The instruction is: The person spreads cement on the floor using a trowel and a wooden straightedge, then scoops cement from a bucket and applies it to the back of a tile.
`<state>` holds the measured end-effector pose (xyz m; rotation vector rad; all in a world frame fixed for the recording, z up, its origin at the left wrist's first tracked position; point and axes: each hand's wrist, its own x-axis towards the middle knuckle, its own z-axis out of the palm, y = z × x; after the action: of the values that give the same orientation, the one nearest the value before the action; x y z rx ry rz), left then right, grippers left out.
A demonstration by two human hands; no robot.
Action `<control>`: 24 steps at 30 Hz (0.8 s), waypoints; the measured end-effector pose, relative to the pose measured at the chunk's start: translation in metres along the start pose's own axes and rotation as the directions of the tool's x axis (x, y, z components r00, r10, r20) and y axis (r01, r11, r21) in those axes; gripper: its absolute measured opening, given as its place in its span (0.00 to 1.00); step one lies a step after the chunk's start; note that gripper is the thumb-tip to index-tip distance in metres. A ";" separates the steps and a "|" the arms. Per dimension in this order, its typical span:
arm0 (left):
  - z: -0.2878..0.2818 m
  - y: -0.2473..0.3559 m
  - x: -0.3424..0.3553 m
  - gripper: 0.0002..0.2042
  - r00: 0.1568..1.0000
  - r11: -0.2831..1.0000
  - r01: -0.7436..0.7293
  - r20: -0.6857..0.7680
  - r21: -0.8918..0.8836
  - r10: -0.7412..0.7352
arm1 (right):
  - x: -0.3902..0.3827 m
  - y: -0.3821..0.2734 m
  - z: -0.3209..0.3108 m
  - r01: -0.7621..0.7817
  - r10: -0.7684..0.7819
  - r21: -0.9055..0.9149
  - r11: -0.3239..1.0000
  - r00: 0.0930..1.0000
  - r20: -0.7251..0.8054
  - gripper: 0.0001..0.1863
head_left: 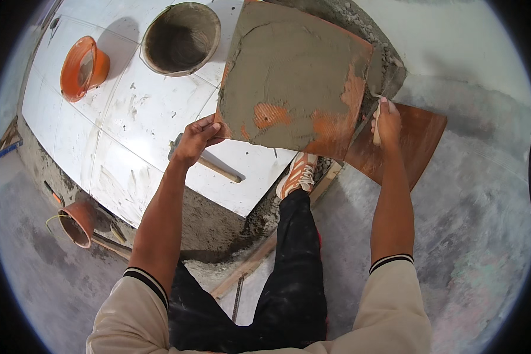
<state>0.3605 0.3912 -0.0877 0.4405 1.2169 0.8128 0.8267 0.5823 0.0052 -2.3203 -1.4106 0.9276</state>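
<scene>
A large orange-brown tile (336,134) is held up, its ribbed back facing me. Grey mortar (289,71) covers most of it, with bare orange patches near the lower edge. My left hand (199,138) pinches the tile's lower left corner between thumb and fingers. By the right edge, my right hand (387,123) is closed round the pale handle of a trowel (377,131); its blade is mostly hidden, seen edge-on. Beneath that hand lies a second, glossy brown tile (422,144). A hammer with a wooden handle (221,169) rests below my left hand.
White tiles (124,124) cover the floor to the left, bearing a mortar-stained bucket (182,41) and an orange tub (84,69). A small reddish bucket (78,224) sits near their front edge. A wooden batten (248,265) runs by my feet; rough mortar (389,65) borders the wall.
</scene>
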 end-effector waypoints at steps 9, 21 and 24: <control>0.008 0.008 0.000 0.23 1.000 1.000 0.017 0.002 -0.008 -0.017 | -0.025 -0.129 0.077 0.323 -0.244 -0.068 0.944 0.820 0.517 0.23; -0.005 0.006 -0.002 0.39 0.988 0.878 0.150 0.030 -0.454 -0.153 | -0.127 -0.047 0.065 0.753 -0.380 -0.129 0.646 0.464 0.800 0.24; 0.007 0.014 -0.005 0.34 0.987 0.960 0.145 -0.038 -0.241 -0.158 | -0.189 0.025 0.055 0.519 -0.382 -0.003 0.855 0.631 0.675 0.22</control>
<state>0.3623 0.3974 -0.0719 0.1273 1.1726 0.8310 0.7481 0.4007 0.0228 -1.6154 -2.3227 1.5690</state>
